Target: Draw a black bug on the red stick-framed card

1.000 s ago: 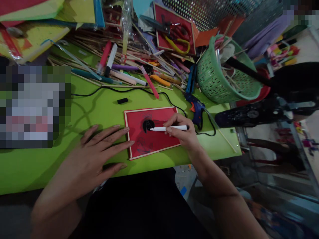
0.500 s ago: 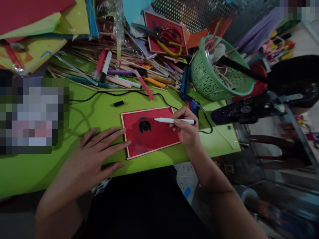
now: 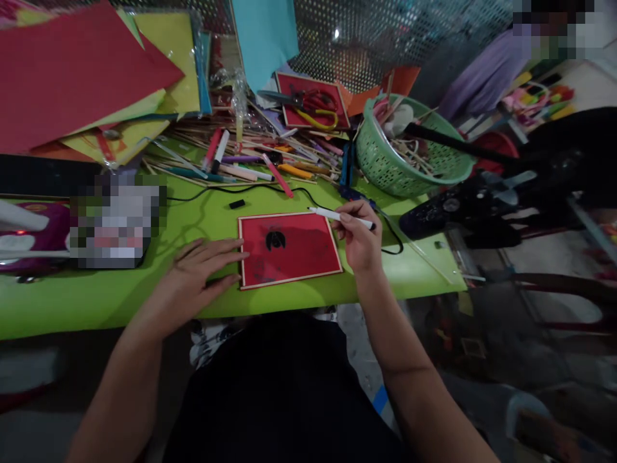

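A red panel [image 3: 303,251] edged with thin pale wooden sticks lies on the green tabletop. On its left half is a black round drawing [image 3: 276,240], with dark smudges below it. My left hand [image 3: 197,270] rests flat with fingers spread, its fingertips on the panel's left edge. In my right hand [image 3: 360,235] is a white marker [image 3: 332,215], pinched between thumb and fingers, its dark tip uncapped over the panel's upper edge. A black marker cap [image 3: 237,204] lies on the table behind the panel.
Behind lie several markers and thin sticks [image 3: 193,145]. Scissors [image 3: 313,106] rest on another red framed panel. A green basket [image 3: 400,167] stands back right, near a dark stand [image 3: 434,215]. Coloured sheets [image 3: 87,71] are piled back left. A black cord [image 3: 212,188] crosses the table.
The marker tip has moved away from the black drawing, up and right to the panel's upper edge. My left hand stays at the panel's left edge. The camera view has shifted.
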A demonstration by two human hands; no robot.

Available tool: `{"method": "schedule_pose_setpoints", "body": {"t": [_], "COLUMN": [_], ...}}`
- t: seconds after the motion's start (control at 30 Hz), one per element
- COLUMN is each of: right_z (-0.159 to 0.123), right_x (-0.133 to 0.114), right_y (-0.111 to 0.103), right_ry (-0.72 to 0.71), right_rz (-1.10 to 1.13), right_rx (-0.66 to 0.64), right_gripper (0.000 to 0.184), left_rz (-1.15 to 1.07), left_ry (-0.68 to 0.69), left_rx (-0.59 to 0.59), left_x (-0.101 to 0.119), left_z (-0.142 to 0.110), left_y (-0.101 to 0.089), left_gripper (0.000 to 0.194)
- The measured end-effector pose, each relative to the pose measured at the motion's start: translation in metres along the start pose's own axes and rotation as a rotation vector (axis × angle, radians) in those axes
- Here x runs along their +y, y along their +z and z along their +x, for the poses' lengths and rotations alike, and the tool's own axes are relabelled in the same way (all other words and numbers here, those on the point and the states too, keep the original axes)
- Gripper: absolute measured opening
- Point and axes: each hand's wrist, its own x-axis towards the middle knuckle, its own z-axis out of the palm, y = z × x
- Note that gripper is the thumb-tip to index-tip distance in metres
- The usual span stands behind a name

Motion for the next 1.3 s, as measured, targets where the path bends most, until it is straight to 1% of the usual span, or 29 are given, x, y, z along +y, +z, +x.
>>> {"method": "schedule_pose_setpoints", "body": {"t": [0.1, 0.13, 0.2, 0.3, 0.4, 0.5, 0.63, 0.77, 0.87, 1.0, 1.07, 1.2, 1.3], "right_z": [0.001, 0.001, 0.003, 0.005, 0.005, 0.004, 0.0, -0.001, -0.002, -0.005, -0.006, -0.008, -0.009], "right_x": [0.001, 0.002, 0.003, 0.005, 0.006, 0.005, 0.003, 0.003, 0.002, 0.001, 0.002, 0.004, 0.005], "right_y": [0.002, 0.002, 0.002, 0.002, 0.002, 0.003, 0.005, 0.005, 0.005, 0.006, 0.005, 0.003, 0.002], "right_ry": [-0.01, -0.013, -0.016, -0.018, -0.019, -0.016, -0.005, 0.008, 0.003, 0.006, 0.024, 0.09, 0.1], "right_rz": [-0.003, -0.006, -0.004, -0.001, -0.013, -0.018, -0.024, -0.044, -0.018, 0.01, 0.021, 0.02, -0.022], "right_rx": [0.007, 0.009, 0.016, 0.011, -0.003, -0.021, -0.027, -0.041, -0.039, -0.039, -0.044, -0.073, -0.085], "right_gripper": [0.02, 0.02, 0.022, 0.024, 0.025, 0.024, 0.024, 0.025, 0.026, 0.024, 0.024, 0.03, 0.03], "left_rz": [-0.034, 0.002, 0.163, 0.262, 0.336, 0.378, 0.38, 0.328, 0.258, 0.129, 0.076, 0.026, 0.018], "left_ry": [-0.049, -0.072, -0.124, -0.146, -0.164, -0.188, -0.208, -0.202, -0.202, -0.197, -0.183, -0.133, -0.109], "left_rx": [0.065, 0.055, 0.008, -0.008, -0.033, -0.053, -0.076, -0.084, -0.093, -0.117, -0.139, -0.214, -0.264], "left_x": [0.002, 0.003, 0.004, 0.008, 0.01, 0.011, 0.008, 0.004, 0.002, -0.002, -0.004, -0.006, -0.007], "left_z": [0.022, 0.032, 0.054, 0.084, 0.105, 0.12, 0.133, 0.138, 0.138, 0.14, 0.144, 0.154, 0.163], "left_y": [-0.003, -0.005, -0.009, -0.014, -0.017, -0.017, -0.02, -0.025, -0.03, -0.033, -0.033, -0.034, -0.035], "left_gripper": [0.049, 0.048, 0.047, 0.042, 0.034, 0.026, 0.017, 0.012, 0.02, 0.039, 0.043, 0.036, 0.029]}}
